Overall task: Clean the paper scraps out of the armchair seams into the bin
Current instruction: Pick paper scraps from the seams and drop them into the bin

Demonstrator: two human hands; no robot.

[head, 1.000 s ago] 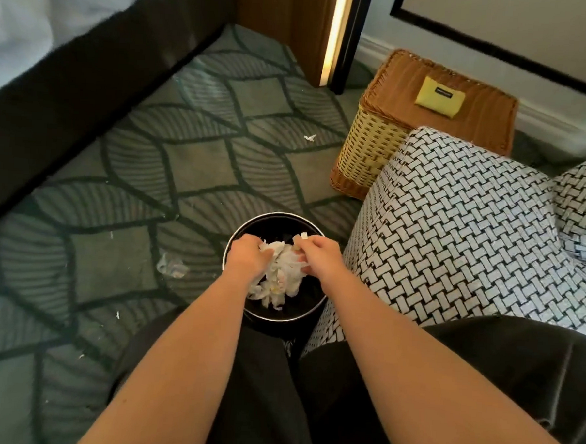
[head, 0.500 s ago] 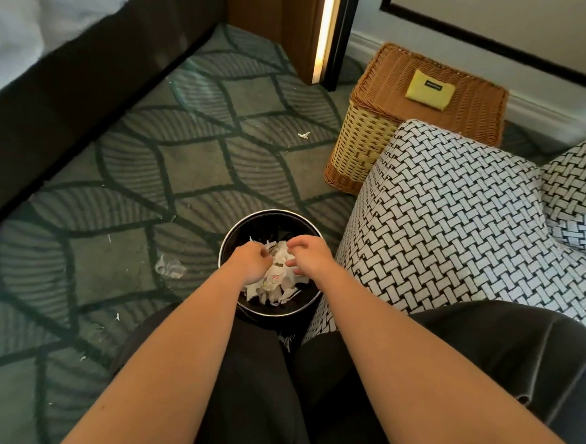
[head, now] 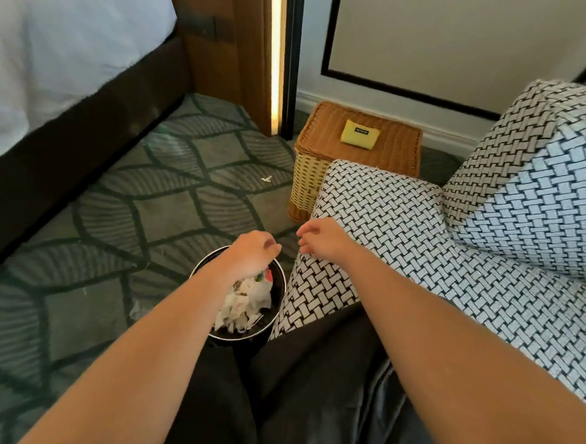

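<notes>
Bedroom floor, short-pile carpet (head: 183, 212) in grey-green with a dark leaf-and-diamond pattern. Bed (head: 56, 46) at left: smooth white sheet over a dark fuzzy base. Wood panel with a lit vertical strip behind it. Square wicker hamper (head: 316, 179) by the wall, pale woven sides, brown woven lid, with a flat yellow pouch (head: 360, 133) lying on the lid.

Armchair (head: 403, 234) at right, boxy, padded, with black-and-white basketweave fabric. Its rounded arm sits just beside the bin. Person's lap in dark, slightly shiny cloth at bottom.

Bin (head: 279, 290) is round and black with a thin metal rim, standing on the carpet against the armchair's front corner. Paper scraps (head: 243, 304) are inside it, a crumpled white heap with a bit of red and green print near the top. One small white scrap (head: 266, 179) lies out on the carpet near the hamper, and a thin crinkly piece (head: 136, 310) lies on the carpet left of the bin.

Left hand (head: 252, 253) is above the bin's far rim, fingers loosely curled downward, released, nothing held. Right hand (head: 324, 238) is at the front edge of the armchair arm, fingers loosely bent, also empty; can't tell if it touches the fabric
</notes>
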